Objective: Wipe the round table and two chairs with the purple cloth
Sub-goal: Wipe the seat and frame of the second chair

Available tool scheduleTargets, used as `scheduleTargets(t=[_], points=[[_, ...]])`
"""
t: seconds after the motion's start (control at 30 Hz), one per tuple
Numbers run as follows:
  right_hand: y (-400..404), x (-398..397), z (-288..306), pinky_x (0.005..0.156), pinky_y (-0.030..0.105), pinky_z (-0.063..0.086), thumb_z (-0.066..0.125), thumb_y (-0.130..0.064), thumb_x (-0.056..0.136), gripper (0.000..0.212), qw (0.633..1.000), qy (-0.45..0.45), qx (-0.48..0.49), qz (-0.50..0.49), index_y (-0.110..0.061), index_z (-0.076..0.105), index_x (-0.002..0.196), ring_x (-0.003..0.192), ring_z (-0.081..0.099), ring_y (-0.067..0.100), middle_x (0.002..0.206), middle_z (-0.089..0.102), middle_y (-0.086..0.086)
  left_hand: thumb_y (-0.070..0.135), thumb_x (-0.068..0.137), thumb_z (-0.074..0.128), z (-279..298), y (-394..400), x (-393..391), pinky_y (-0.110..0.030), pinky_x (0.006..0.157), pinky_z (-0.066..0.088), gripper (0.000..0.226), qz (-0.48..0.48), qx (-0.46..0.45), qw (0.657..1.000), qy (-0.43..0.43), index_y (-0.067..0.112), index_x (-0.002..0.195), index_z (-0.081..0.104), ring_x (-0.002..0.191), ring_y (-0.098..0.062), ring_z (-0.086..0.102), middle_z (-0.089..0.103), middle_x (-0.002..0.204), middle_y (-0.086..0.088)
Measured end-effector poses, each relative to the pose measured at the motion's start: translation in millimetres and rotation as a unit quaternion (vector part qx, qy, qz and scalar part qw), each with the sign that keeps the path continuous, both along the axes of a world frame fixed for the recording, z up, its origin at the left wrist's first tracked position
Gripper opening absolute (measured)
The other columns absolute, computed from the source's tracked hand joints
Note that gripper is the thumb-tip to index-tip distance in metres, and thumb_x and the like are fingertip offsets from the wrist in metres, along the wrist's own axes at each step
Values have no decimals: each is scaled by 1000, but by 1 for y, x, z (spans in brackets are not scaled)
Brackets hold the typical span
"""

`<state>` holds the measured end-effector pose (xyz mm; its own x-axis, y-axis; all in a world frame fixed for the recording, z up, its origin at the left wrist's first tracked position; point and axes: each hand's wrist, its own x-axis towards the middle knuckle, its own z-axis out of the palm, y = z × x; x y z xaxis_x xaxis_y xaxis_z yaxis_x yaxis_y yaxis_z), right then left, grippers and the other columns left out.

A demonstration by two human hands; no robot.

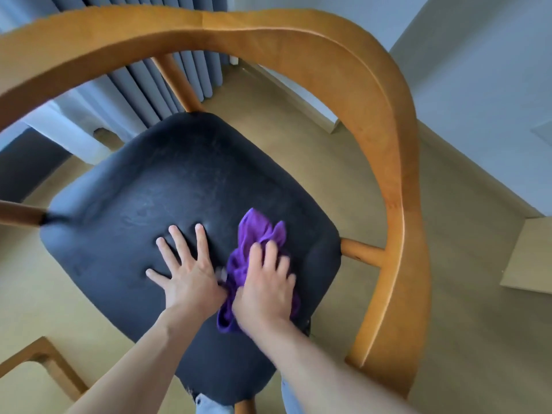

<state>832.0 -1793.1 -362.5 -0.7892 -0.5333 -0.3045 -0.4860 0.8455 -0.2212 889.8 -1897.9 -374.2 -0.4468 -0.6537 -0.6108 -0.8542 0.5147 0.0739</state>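
I look straight down on a wooden chair with a curved backrest rail (pixel 385 138) and a black padded seat (pixel 167 186). My right hand (pixel 265 288) presses the bunched purple cloth (pixel 260 231) flat against the seat's right side, with cloth sticking out beyond the fingertips and below the wrist. My left hand (pixel 185 267) lies flat on the seat just left of the cloth, fingers spread, holding nothing. The right hand's fingers look slightly blurred. No round table is in view.
Blue-grey curtains (pixel 155 94) hang behind the chair at upper left. Beige floor (pixel 466 309) surrounds the chair. Part of another wooden frame (pixel 50 366) shows at lower left. A pale board or furniture edge (pixel 531 258) sits at the right. White walls rise at upper right.
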Motion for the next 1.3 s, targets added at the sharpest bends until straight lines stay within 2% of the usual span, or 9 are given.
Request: scheduleTargets(t=[0.1,0.3,0.53,0.63,0.73,0.87,1.03,1.1,1.3], points=[[0,-15,3,81,50,48,74,-18,68,62,1000,-16,-25,8,-29,41,119,108,48,32,132,38,-1,50,84,60,3,-3,2,-76,112,17,111,6,11,1000,24,25,158,-19,151,-44,-22,-29,162,-15],[-5,-119,-1,104,54,40,63,-19,88,59,937,0,-5,-349,-19,38,142,136,37,35,153,33,5,73,69,74,2,0,16,-76,111,20,134,-88,22,995,45,33,158,-17,150,-43,-21,-30,162,-10],[4,35,3,90,50,50,66,-26,81,59,962,-43,70,-259,-27,34,131,121,43,34,145,31,1,61,87,56,0,18,29,-74,109,24,109,-206,3,978,44,34,157,-23,148,-48,-23,-34,160,-14],[16,-7,17,96,48,50,64,-18,78,48,949,-101,37,-295,-21,42,121,120,49,35,136,38,2,75,76,62,2,10,36,-70,112,23,126,-234,17,971,36,33,156,-26,148,-46,-24,-33,161,-11],[19,-79,26,104,48,45,62,-15,85,44,909,-40,-30,-413,-14,46,126,125,49,37,138,41,7,78,72,68,-1,3,43,-67,115,21,131,-236,38,969,55,31,159,-17,150,-42,-25,-32,163,-6],[5,-59,13,110,46,37,57,-19,91,47,927,-8,7,-374,-14,41,135,132,40,38,145,37,9,73,72,72,-2,3,49,-66,117,19,134,-253,35,965,51,26,159,-18,150,-42,-25,-31,163,-7],[12,62,17,94,45,48,59,-30,79,55,930,-141,80,-331,-25,33,128,125,45,38,141,32,3,38,86,62,-1,9,46,-69,117,16,110,-254,18,966,43,22,160,-19,149,-47,-26,-34,162,-13],[18,71,28,94,44,49,58,-30,76,52,912,-214,88,-338,-24,37,123,124,49,36,138,36,1,43,87,62,1,6,50,-66,118,16,111,-255,20,966,49,23,160,-18,150,-45,-24,-33,163,-12],[23,-43,39,106,43,41,64,-15,84,44,881,-33,-71,-467,-14,47,125,129,44,37,140,41,10,66,78,72,12,7,57,-64,114,25,123,-240,21,970,35,27,160,-11,151,-43,-16,-25,164,-13]])
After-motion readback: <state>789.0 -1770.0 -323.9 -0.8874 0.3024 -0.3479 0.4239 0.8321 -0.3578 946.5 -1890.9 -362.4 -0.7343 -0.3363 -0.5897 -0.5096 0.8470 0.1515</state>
